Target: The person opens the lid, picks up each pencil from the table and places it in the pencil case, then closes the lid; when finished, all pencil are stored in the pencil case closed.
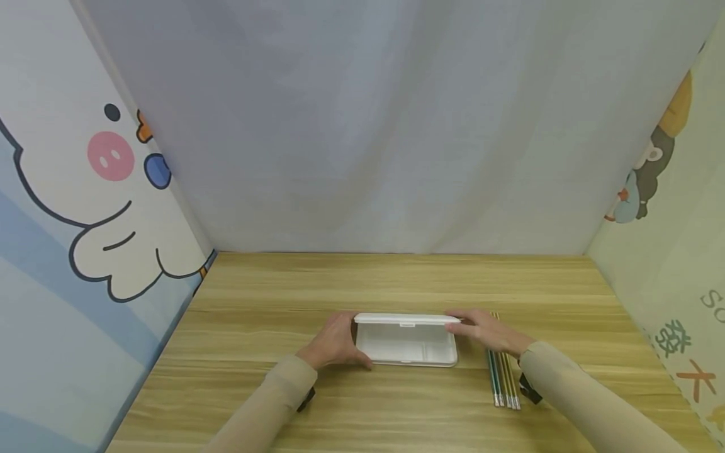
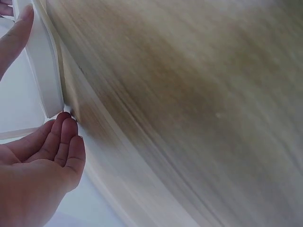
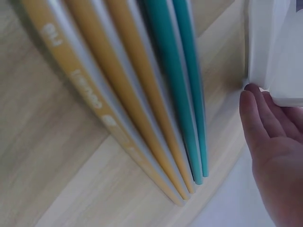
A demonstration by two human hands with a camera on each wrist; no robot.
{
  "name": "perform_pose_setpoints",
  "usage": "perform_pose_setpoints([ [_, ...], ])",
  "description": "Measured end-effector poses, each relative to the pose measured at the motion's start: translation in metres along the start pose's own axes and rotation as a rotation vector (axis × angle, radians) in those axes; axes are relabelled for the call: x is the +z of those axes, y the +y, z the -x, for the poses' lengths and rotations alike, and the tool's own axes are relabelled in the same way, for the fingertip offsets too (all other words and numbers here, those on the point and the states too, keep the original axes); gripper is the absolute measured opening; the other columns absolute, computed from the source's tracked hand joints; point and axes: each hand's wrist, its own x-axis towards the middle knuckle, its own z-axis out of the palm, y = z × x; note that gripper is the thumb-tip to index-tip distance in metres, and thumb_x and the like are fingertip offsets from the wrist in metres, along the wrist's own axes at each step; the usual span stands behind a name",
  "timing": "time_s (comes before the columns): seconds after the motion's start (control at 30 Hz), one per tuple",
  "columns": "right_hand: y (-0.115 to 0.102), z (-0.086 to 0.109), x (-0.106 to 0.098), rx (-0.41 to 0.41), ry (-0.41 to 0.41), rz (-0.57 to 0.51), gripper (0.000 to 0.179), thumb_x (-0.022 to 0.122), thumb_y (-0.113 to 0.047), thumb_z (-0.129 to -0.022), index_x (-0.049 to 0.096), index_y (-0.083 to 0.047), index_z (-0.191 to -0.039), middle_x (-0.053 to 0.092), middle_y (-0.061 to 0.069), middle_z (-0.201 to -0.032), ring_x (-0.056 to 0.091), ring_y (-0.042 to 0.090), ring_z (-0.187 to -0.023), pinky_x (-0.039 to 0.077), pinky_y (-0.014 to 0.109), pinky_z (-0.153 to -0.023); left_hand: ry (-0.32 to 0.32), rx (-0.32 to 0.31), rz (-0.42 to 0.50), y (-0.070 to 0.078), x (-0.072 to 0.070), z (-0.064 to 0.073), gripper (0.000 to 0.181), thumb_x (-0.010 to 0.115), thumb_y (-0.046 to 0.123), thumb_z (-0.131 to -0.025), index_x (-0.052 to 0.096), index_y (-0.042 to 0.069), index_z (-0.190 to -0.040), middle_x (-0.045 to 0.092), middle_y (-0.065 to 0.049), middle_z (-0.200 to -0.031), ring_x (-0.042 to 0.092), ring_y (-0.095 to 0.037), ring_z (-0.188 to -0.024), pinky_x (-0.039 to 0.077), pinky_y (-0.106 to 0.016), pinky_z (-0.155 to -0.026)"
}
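A white plastic pencil case (image 1: 391, 345) lies on the wooden table, its lid (image 1: 408, 319) hinged at the back and partly raised. Nothing shows inside except a low divider toward the right. My left hand (image 1: 335, 341) holds the case's left end, thumb at the front corner and fingers behind; in the left wrist view its thumb (image 2: 19, 38) rests on the front wall. At the lid's right end, my right hand (image 1: 486, 330) pinches the lid between thumb and fingers. Several green and yellow pencils (image 1: 503, 380) lie side by side under the right wrist.
The wooden table (image 1: 272, 283) meets a grey curtain (image 1: 362, 157) at the back. Printed cloth walls stand on the left (image 1: 56, 264) and right (image 1: 674, 251). In the right wrist view the yellow pencils (image 3: 109, 109) and green pencils (image 3: 177, 80) lie close beside the hand.
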Motion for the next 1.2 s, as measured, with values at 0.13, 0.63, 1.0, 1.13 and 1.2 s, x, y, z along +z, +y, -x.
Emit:
perform_pose_setpoints([
  [0.13, -0.002, -0.002, -0.002, 0.014, 0.004, -0.013, 0.061, 0.048, -0.041, -0.097, 0.045, 0.004, -0.138, 0.047, 0.024, -0.136, 0.044, 0.041, -0.122, 0.033, 0.058, -0.097, 0.015, -0.018, -0.003, 0.000, 0.000, 0.001, 0.088, 0.094, 0.046, -0.045, 0.061, 0.005, -0.115, 0.063, -0.005, -0.106, 0.057, -0.019, -0.097, 0.046, -0.035, -0.087],
  [0.63, -0.007, -0.017, -0.006, 0.094, -0.013, -0.185, 0.054, 0.044, -0.037, -0.099, 0.054, 0.009, -0.125, 0.057, 0.024, -0.121, 0.055, 0.038, -0.108, 0.044, 0.051, -0.090, 0.009, -0.075, -0.031, 0.003, -0.003, 0.004, 0.090, 0.093, 0.048, -0.044, 0.062, -0.005, -0.110, 0.064, -0.010, -0.105, 0.055, -0.022, -0.095, 0.046, -0.037, -0.084],
  [1.0, -0.009, -0.025, -0.009, 0.207, -0.020, -0.289, 0.065, 0.038, -0.047, -0.100, 0.051, 0.011, -0.129, 0.060, 0.024, -0.115, 0.059, 0.035, -0.103, 0.047, 0.047, -0.086, -0.001, -0.066, -0.020, 0.002, -0.003, 0.001, 0.082, 0.093, 0.050, -0.043, 0.068, 0.004, -0.106, 0.066, -0.001, -0.098, 0.055, -0.014, -0.087, 0.047, -0.031, -0.078],
  [1.13, -0.009, -0.027, -0.009, 0.224, -0.010, -0.263, 0.066, 0.037, -0.048, -0.100, 0.051, 0.010, -0.129, 0.061, 0.024, -0.113, 0.061, 0.034, -0.100, 0.048, 0.047, -0.085, -0.001, -0.052, 0.005, 0.000, -0.003, 0.000, 0.080, 0.093, 0.049, -0.043, 0.068, 0.007, -0.107, 0.067, 0.001, -0.099, 0.057, -0.013, -0.088, 0.047, -0.031, -0.078],
  [1.2, -0.009, -0.028, -0.010, 0.228, -0.005, -0.245, 0.066, 0.035, -0.049, -0.100, 0.053, 0.008, -0.128, 0.062, 0.023, -0.112, 0.062, 0.033, -0.098, 0.048, 0.046, -0.084, -0.004, -0.046, 0.023, 0.001, -0.003, 0.000, 0.080, 0.094, 0.046, -0.043, 0.068, 0.008, -0.108, 0.068, 0.000, -0.101, 0.058, -0.014, -0.091, 0.047, -0.031, -0.080],
])
